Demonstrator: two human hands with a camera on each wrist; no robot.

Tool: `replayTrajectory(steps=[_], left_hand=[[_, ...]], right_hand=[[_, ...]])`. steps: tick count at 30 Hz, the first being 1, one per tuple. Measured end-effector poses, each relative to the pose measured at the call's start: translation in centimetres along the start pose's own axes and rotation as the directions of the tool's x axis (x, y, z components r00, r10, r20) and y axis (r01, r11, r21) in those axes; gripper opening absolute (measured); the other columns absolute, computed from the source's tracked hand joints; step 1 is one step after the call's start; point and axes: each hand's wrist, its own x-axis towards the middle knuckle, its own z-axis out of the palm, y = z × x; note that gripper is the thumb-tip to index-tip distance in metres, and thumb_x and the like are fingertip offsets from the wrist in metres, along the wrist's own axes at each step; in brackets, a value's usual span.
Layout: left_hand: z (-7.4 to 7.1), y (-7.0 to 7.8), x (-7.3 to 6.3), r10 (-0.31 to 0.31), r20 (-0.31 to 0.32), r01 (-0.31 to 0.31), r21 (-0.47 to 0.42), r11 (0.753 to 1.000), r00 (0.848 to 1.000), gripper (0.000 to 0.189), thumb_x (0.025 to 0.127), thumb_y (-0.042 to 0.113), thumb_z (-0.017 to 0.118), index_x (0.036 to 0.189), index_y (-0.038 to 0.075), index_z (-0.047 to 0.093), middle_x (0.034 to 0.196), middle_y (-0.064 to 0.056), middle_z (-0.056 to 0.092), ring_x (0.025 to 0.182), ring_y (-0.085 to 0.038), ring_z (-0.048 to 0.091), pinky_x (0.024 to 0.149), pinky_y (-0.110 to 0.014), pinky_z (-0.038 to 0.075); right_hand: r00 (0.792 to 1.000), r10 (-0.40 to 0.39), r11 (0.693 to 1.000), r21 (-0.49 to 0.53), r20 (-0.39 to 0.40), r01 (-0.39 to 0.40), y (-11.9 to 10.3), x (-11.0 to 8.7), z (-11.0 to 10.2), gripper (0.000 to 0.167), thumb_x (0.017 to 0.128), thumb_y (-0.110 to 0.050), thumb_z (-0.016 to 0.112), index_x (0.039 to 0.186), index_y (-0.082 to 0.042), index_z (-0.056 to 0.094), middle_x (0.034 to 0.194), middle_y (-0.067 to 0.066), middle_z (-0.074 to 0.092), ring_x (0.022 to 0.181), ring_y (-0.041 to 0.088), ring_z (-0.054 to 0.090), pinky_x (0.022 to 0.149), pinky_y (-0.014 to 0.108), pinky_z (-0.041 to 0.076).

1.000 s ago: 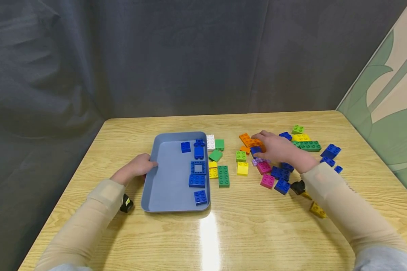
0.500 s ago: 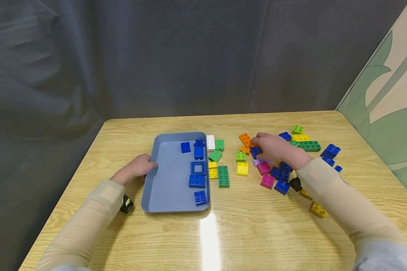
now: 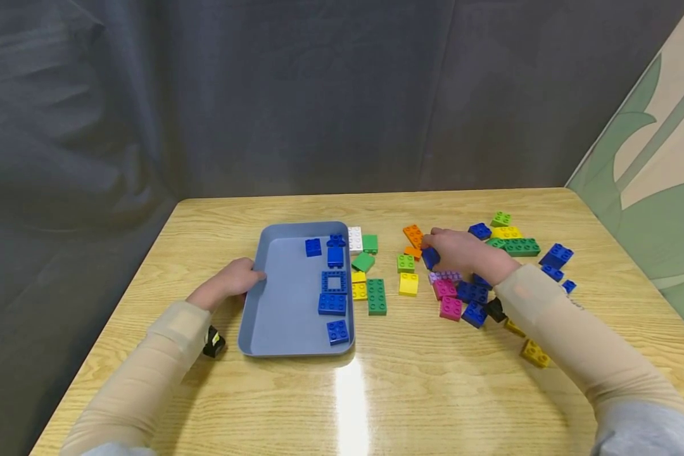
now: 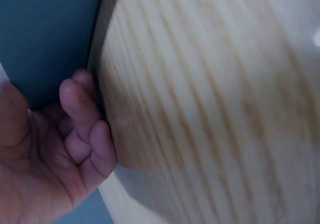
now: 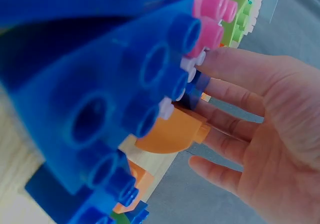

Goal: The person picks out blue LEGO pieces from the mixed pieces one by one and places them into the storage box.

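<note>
Plainly, the head view shows the right hand [image 3: 464, 251] well to the right of the tray [image 3: 282, 291], with a dark blue brick [image 3: 430, 258] pinched at its fingertips; from above, mostly the back of that hand shows, while the right wrist view looks into the palm, where the thumb and the nearest finger close on the brick and the lower fingers reach out loosely; that view also gives a rounded orange brick [image 5: 170, 130] just beside the fingers, a shape I cannot pick out in the head view, and a large blue brick [image 5: 110, 83] filling the foreground.

Over at the tray's left wall, the left hand [image 3: 232, 279] grasps the rim; the head view has its thumb over the edge, while the left wrist view adds the fingers curled against the outside of the wall, down by the wood of the table [image 4: 200, 108].

As for looks, the pinched brick is deep blue and tilted, a smooth face towards the head camera; six blue bricks lie inside the tray, mostly along its right wall; right of the tray, between it and the right hand, sit a lime brick [image 3: 406, 263] and a yellow brick [image 3: 408, 284].
</note>
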Motion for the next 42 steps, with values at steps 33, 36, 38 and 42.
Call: replayTrajectory(steps=[33, 36, 38, 42], left_hand=[[0.0, -0.1, 0.4, 0.001, 0.001, -0.001, 0.023, 1.0, 1.0, 0.026, 0.099, 0.017, 0.044, 0.091, -0.004, 0.058, 0.073, -0.012, 0.057, 0.059, -0.02, 0.055, 0.056, -0.032, 0.046], [0.0, 0.0, 0.3, 0.0, 0.003, 0.0, 0.02, 1.0, 1.0, 0.027, 0.099, 0.017, 0.044, 0.092, -0.004, 0.059, 0.073, -0.012, 0.058, 0.06, -0.02, 0.055, 0.056, -0.032, 0.047], [-0.1, 0.0, 0.3, -0.001, 0.003, 0.001, 0.017, 1.0, 1.0, 0.027, 0.099, 0.016, 0.044, 0.093, -0.005, 0.059, 0.074, -0.012, 0.059, 0.061, -0.02, 0.056, 0.057, -0.032, 0.047], [-0.1, 0.0, 0.2, 0.0, 0.002, 0.0, 0.016, 1.0, 1.0, 0.028, 0.099, 0.016, 0.044, 0.096, -0.006, 0.059, 0.076, -0.013, 0.06, 0.062, -0.021, 0.057, 0.058, -0.032, 0.048]], right_hand=[[0.978, -0.121, 0.992, 0.012, -0.169, 0.125, -3.9, 0.7, -4.1, 0.05, 0.085, -0.029, 0.076, 0.126, -0.006, 0.057, 0.114, 0.011, 0.055, 0.093, 0.027, 0.058, 0.087, 0.046, 0.049], [0.979, -0.117, 0.993, 0.008, -0.167, 0.12, -4.5, 1.0, -4.3, 0.051, 0.085, -0.029, 0.076, 0.127, -0.008, 0.056, 0.116, 0.011, 0.055, 0.095, 0.026, 0.058, 0.087, 0.045, 0.049], [0.977, -0.125, 0.992, 0.008, -0.17, 0.128, -4.9, 1.2, -4.3, 0.051, 0.085, -0.029, 0.076, 0.127, -0.008, 0.056, 0.116, 0.011, 0.055, 0.095, 0.026, 0.058, 0.087, 0.044, 0.049], [0.971, -0.156, 0.987, 0.018, -0.18, 0.162, -5.8, 1.6, -4.5, 0.05, 0.085, -0.027, 0.076, 0.126, -0.008, 0.057, 0.115, 0.011, 0.056, 0.095, 0.026, 0.058, 0.086, 0.043, 0.05]])
